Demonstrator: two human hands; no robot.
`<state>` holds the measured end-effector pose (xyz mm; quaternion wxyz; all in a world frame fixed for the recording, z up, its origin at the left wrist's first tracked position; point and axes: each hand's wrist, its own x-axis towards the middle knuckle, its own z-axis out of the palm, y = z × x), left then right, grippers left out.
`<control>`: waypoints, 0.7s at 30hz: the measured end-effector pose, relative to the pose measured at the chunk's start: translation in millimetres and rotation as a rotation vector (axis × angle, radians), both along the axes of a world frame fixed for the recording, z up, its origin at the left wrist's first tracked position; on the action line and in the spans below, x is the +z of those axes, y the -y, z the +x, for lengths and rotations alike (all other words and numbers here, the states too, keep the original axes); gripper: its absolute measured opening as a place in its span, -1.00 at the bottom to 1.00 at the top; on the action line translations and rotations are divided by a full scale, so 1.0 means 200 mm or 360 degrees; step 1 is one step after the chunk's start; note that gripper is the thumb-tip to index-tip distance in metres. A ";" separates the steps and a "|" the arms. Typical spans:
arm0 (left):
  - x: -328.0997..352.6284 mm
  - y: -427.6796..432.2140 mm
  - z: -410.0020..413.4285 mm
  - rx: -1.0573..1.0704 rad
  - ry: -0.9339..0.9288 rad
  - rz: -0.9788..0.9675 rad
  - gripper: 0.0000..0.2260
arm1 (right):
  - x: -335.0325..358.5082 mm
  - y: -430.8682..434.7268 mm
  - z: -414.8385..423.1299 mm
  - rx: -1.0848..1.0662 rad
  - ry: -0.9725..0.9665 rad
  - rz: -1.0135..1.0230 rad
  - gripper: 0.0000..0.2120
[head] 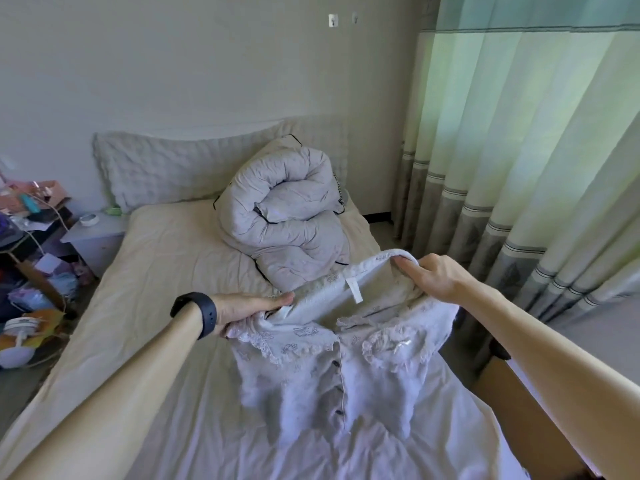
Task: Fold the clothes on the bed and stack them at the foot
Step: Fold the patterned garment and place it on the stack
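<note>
A white button-front shirt (325, 386) with a lace collar hangs over the bed (156, 271), held up by its top edge. My left hand (252, 308), with a dark band on the wrist, grips the shirt's left shoulder. My right hand (429, 275) grips the right shoulder, fingers tucked under the fabric. The collar and a white label face me. The shirt's lower part drapes down onto the sheet near the bed's foot.
A rolled grey duvet (287, 216) lies at the head of the bed, in front of a pillow (166, 168). A small nightstand (95, 233) and cluttered shelves (31, 237) stand at the left. Curtains (519, 150) hang at the right, and a cardboard box (530, 420) sits beside the bed.
</note>
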<state>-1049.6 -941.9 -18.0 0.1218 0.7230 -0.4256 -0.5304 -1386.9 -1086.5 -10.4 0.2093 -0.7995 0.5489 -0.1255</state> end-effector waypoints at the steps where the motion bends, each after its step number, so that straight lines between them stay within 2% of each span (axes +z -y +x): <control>1: -0.01 -0.01 -0.01 -0.0032 -0.0050 0.0092 -0.36 | 0.01 0.01 0.01 0.0007 -0.0049 -0.0035 -0.28; 3: -0.02 -0.01 0.00 -0.0094 -0.0086 0.0209 -0.14 | 0.03 0.03 0.01 0.0019 -0.0138 -0.0068 -0.22; 5: -0.02 -0.02 0.02 -0.0161 0.0152 0.0206 -0.08 | 0.04 0.05 0.00 0.0025 -0.0190 -0.0123 -0.18; 7: 0.00 -0.03 0.07 -0.0178 0.0373 -0.0020 -0.12 | 0.05 0.07 -0.01 0.0041 -0.0211 -0.0146 -0.17; 11: 0.11 -0.01 0.19 0.0150 0.0144 -0.0727 -0.21 | 0.08 0.11 0.01 0.0019 -0.0245 -0.0172 -0.02; 13: 0.19 0.03 0.24 0.0249 0.0107 -0.0954 -0.23 | 0.14 0.12 0.04 0.0035 -0.0149 -0.0120 -0.01; 15: 0.28 0.07 0.27 0.0356 0.0207 -0.1112 -0.31 | 0.22 0.13 0.06 0.0076 0.0025 0.0119 -0.08; 17: 0.36 0.09 0.29 0.0471 0.0601 -0.1270 -0.37 | 0.29 0.13 0.06 0.0207 0.0168 0.0414 -0.26; 19: 0.43 0.09 0.31 0.0240 0.0865 -0.1131 -0.28 | 0.30 0.14 0.05 0.0343 0.0105 0.0506 -0.51; 21: 0.46 0.06 0.31 -0.0064 0.0869 -0.0812 -0.23 | 0.26 0.18 0.03 0.0285 -0.0009 0.0329 -0.72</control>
